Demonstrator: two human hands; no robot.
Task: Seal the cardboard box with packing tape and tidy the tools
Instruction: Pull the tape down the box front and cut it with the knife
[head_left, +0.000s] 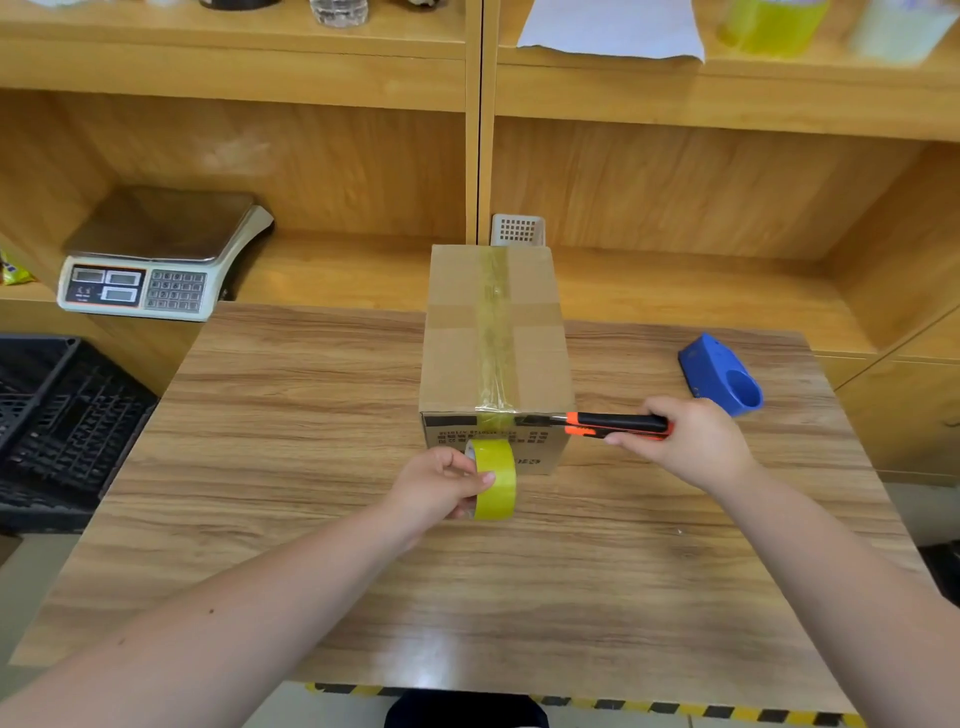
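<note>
A closed cardboard box (457, 338) stands on the wooden table (291, 467), with a strip of yellowish tape (493, 322) running along its top seam and over the near edge. My left hand (441, 488) grips a yellow tape roll (496, 480) in front of the box's near face; the tape still runs from roll to box. My right hand (691, 441) holds an orange and black utility knife (613, 423), its tip at the tape on the box's near top edge.
A blue tape dispenser (722, 382) lies on the table to the right. A white basket (518, 229) stands behind the box. A weighing scale (161, 254) sits on the shelf at left, a black crate (57, 415) below it. More tape rolls (769, 26) stand on the upper shelf.
</note>
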